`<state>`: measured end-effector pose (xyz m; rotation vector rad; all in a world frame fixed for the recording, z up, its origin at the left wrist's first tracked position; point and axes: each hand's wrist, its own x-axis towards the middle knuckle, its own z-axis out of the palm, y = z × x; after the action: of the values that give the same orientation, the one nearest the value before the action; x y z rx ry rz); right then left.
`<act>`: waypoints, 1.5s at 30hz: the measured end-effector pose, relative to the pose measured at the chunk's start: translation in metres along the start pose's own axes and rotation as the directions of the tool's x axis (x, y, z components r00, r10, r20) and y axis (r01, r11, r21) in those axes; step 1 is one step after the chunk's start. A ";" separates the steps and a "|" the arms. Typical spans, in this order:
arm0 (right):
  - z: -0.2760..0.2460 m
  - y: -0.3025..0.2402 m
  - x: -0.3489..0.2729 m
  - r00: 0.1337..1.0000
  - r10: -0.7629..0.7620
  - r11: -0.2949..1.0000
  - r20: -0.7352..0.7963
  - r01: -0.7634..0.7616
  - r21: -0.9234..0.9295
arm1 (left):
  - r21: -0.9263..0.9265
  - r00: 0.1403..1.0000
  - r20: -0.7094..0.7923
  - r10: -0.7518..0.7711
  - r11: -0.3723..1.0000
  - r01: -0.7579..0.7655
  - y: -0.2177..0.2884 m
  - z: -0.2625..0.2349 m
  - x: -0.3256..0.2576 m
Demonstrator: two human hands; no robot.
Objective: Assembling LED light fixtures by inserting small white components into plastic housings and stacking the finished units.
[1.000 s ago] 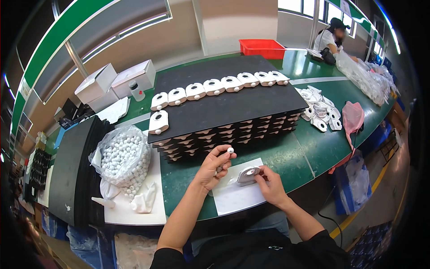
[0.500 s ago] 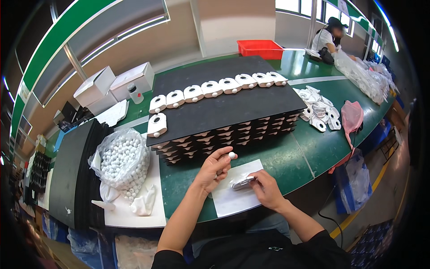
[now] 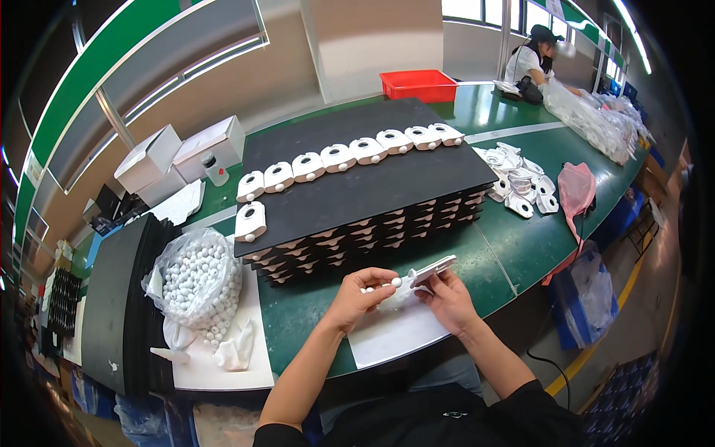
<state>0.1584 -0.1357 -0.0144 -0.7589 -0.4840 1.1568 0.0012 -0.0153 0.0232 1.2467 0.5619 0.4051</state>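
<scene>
Between the thumb and forefinger of my left hand (image 3: 351,302) is a small white ball (image 3: 396,282). A few more white balls show under its curled fingers. My right hand (image 3: 451,304) grips a flat white plastic part (image 3: 433,270), tilted up, with one end close to the ball. Whether ball and part touch, I cannot tell. Both hands are above a white sheet of paper (image 3: 391,337) at the table's front edge. Beyond them, similar white parts (image 3: 337,157), each with a round hole and a ball at one end, line the top black board (image 3: 350,194) of a stack.
On the left, a clear plastic bag of white balls (image 3: 195,272) stands beside upright black boards (image 3: 123,305). Loose white parts (image 3: 519,179) and a pink cloth (image 3: 576,190) lie on the right. A red bin (image 3: 419,87) and a seated person (image 3: 530,65) are farther back.
My right hand has raised the white plastic part off the paper and tilted it up. My left hand has brought the ball lower, close to the part's end. The view has shifted slightly.
</scene>
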 end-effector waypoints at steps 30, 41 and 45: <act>0.031 -0.023 0.014 0.983 -0.119 0.879 0.138 0.169 -0.445 | 0.088 0.986 -0.079 0.147 0.986 -0.140 -0.003 0.000 0.003; 0.153 -0.050 0.122 0.879 -0.169 0.562 0.445 0.457 -0.690 | -0.656 0.995 -0.081 -0.060 0.755 -0.008 -0.011 -0.036 0.011; 0.177 -0.023 0.167 0.934 0.002 0.521 0.357 0.304 -0.798 | -0.724 0.993 -0.083 -0.089 0.690 0.001 -0.007 -0.036 0.010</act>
<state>0.1079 0.0659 0.1140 -1.3451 -1.4433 0.8188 -0.0128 0.0157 0.0070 0.4347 0.4534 0.5883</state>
